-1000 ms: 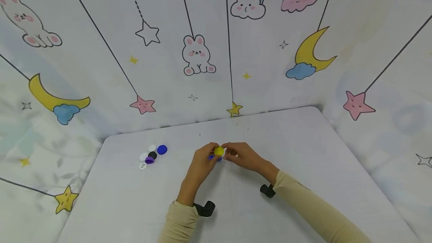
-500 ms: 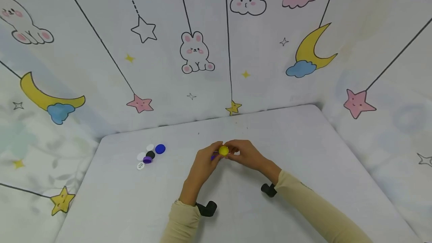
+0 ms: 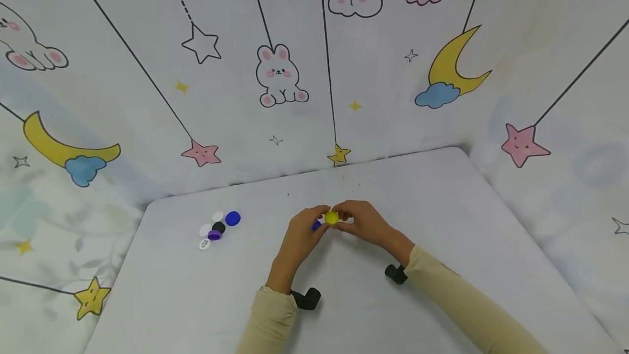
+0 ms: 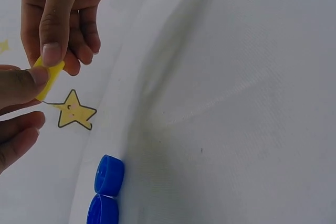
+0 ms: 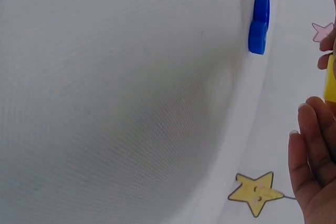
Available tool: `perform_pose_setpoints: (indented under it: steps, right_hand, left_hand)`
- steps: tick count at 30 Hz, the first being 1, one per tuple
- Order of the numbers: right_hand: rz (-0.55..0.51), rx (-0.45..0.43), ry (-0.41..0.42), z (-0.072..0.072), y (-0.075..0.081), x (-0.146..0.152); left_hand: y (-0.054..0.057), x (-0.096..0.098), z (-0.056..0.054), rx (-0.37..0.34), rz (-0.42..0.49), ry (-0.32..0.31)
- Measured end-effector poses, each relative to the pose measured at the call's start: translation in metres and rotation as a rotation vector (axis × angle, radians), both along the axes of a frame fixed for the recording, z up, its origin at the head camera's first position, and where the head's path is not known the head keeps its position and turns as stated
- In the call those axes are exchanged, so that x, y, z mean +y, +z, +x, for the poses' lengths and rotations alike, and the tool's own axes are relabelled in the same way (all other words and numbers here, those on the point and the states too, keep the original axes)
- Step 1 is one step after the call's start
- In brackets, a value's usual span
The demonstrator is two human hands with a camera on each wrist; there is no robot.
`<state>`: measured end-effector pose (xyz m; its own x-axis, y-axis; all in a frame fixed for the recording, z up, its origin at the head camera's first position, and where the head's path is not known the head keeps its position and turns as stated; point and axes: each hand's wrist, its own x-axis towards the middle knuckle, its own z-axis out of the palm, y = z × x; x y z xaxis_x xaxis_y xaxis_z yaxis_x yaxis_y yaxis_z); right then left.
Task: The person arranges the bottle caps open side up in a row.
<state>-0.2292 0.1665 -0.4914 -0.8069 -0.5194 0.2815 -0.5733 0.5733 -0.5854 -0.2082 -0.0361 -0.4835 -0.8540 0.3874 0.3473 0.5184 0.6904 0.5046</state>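
A yellow bottle cap [image 3: 331, 218] is held up between both hands over the table. My left hand [image 3: 303, 234] pinches its left side and my right hand [image 3: 362, 223] its right side. In the left wrist view, a thumb of each hand lies against the yellow cap [image 4: 50, 78]. The right wrist view catches only a sliver of the cap [image 5: 330, 81], beside the right hand [image 5: 314, 156] with some fingers extended. Two blue bottle caps [image 4: 109, 176] sit touching on the table below. In the head view the left hand partly hides the blue caps [image 3: 316, 225].
To the left on the white table [image 3: 393, 190] lies a loose group: a blue cap [image 3: 233, 218], a black cap [image 3: 218, 227], a purple cap [image 3: 214, 235] and several white ones [image 3: 204, 244]. A cloth wall [image 3: 383, 130] with cartoon prints rises behind the table's far edge.
The yellow cap and both hands have shifted slightly right in the head view. My right hand, earlier with its fingers apart beside the cap, now pinches it. The caps on the left lie as before.
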Motion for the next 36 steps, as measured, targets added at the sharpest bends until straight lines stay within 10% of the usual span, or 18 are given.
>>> perform_pose_setpoints:
  steps: [9,23,36]
  right_hand:
    - [0.094,0.070,-0.057,-0.008,-0.004,0.010]
    - [0.287,-0.190,-0.191,-0.018,-0.012,0.025]
    - [0.471,-0.193,-0.129,-0.031,-0.014,-0.003]
  left_hand:
    - [-0.006,0.009,-0.011,-0.058,-0.076,-0.010]
    - [-0.026,0.001,-0.011,-0.046,-0.115,0.041]
    - [-0.036,-0.005,-0.013,-0.073,-0.286,0.098]
